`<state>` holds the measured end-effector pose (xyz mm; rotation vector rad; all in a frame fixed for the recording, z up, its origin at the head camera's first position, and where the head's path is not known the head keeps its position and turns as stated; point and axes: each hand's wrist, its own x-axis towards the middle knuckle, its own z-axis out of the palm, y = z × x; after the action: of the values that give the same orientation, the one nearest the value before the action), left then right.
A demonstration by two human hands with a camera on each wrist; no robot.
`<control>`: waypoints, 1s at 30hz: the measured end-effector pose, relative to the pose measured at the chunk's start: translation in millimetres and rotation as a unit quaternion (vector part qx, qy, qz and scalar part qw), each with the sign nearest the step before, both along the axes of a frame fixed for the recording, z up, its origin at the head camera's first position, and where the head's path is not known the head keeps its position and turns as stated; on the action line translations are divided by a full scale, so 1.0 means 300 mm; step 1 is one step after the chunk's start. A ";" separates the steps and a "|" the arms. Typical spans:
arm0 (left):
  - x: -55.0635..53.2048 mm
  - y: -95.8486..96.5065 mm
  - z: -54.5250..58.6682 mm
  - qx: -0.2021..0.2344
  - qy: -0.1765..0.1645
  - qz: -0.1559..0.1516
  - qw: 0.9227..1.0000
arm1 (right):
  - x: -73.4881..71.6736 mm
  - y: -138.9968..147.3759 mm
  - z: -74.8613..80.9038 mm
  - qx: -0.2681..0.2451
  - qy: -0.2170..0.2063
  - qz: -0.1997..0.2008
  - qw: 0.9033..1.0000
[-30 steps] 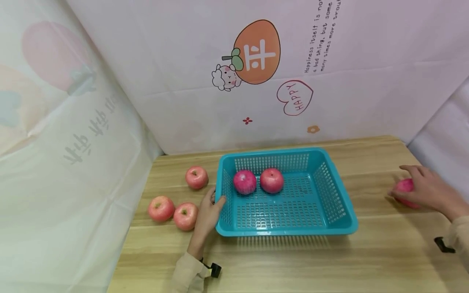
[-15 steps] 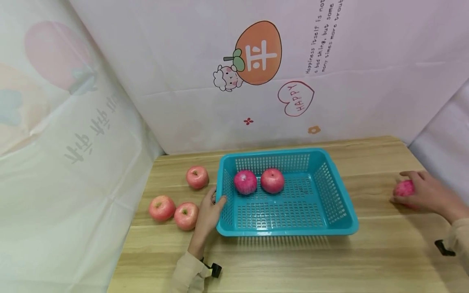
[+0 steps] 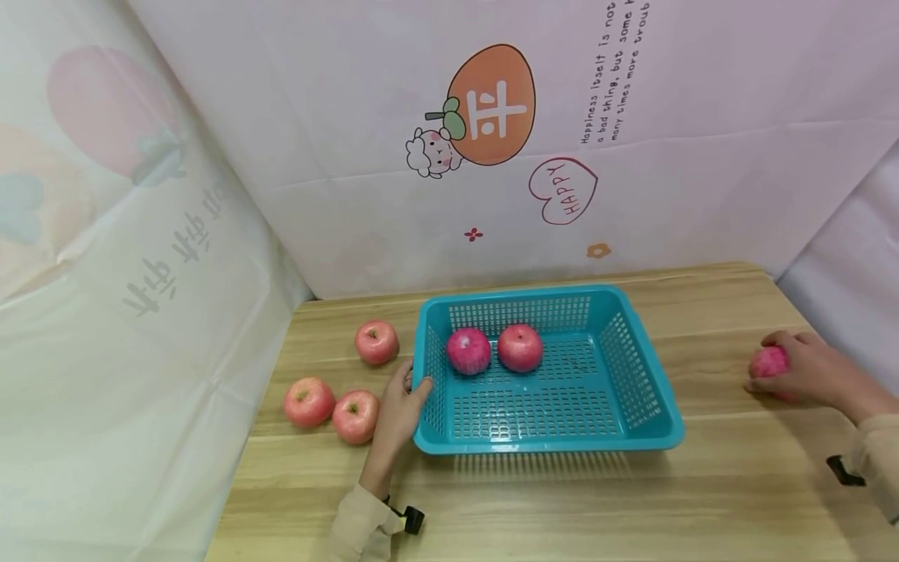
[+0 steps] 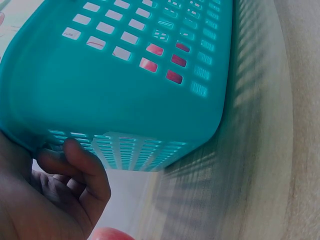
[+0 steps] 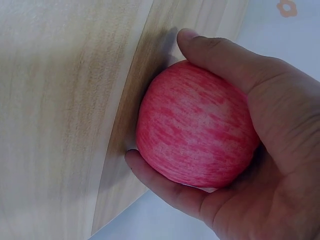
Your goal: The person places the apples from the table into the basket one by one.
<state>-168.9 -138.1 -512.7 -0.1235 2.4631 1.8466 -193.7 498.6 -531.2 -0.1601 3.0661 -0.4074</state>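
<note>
My left hand [image 3: 401,407] grips the left rim of a blue plastic basket [image 3: 541,447], thumb over the edge and fingers curled outside. The left wrist view shows those fingers [image 4: 82,170] against the perforated basket wall [image 4: 120,95]. Inside the basket, two pinkish-red apples [image 3: 469,350] sit side by side toward the back left. At the table's right side, my right hand [image 3: 815,375] holds another apple [image 3: 770,362]. The right wrist view shows this streaked apple [image 5: 197,125] between thumb and fingers, close to the wooden surface. The palm side of the apple is hidden.
Left of the basket, three lighter apples lie on the wooden table [image 3: 534,507]: one apple [image 3: 376,342] at the back, another apple [image 3: 309,402] farther left, and a third apple [image 3: 356,417] beside my left forearm. A printed white cloth [image 3: 365,226] rises behind the table.
The apple under my right hand has turned, showing a more streaked side, and my fingers have drawn in around it. The left hand and basket stay in place.
</note>
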 end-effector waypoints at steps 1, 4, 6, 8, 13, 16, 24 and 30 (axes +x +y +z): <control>-0.001 0.000 0.000 0.000 0.000 0.000 1.000 | -0.001 0.000 0.002 0.002 -0.002 0.001 1.000; -0.002 -0.001 -0.001 0.001 -0.002 0.000 1.000 | -0.003 0.000 0.005 0.002 -0.007 -0.001 1.000; -0.002 -0.001 -0.001 0.002 -0.003 0.000 1.000 | -0.004 0.001 0.006 0.000 -0.013 -0.003 1.000; -0.001 -0.001 0.000 0.003 -0.004 0.001 1.000 | -0.004 0.001 0.006 -0.002 -0.017 -0.004 1.000; 0.001 -0.001 0.000 0.009 -0.006 0.001 1.000 | -0.004 -0.001 0.007 0.000 -0.019 -0.006 1.000; 0.001 -0.002 -0.001 0.010 -0.006 0.000 1.000 | -0.004 -0.002 0.006 0.001 -0.017 -0.005 1.000; 0.003 -0.003 0.000 0.002 -0.009 -0.005 1.000 | -0.009 0.003 -0.007 -0.007 -0.009 -0.012 1.000; 0.002 -0.003 0.000 0.004 -0.011 -0.005 1.000 | -0.018 0.003 -0.014 -0.010 0.006 -0.011 1.000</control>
<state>-168.5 -138.9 -512.8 -0.1283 2.4381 1.8399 -199.1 499.4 -535.4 -0.1294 3.0788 -0.4385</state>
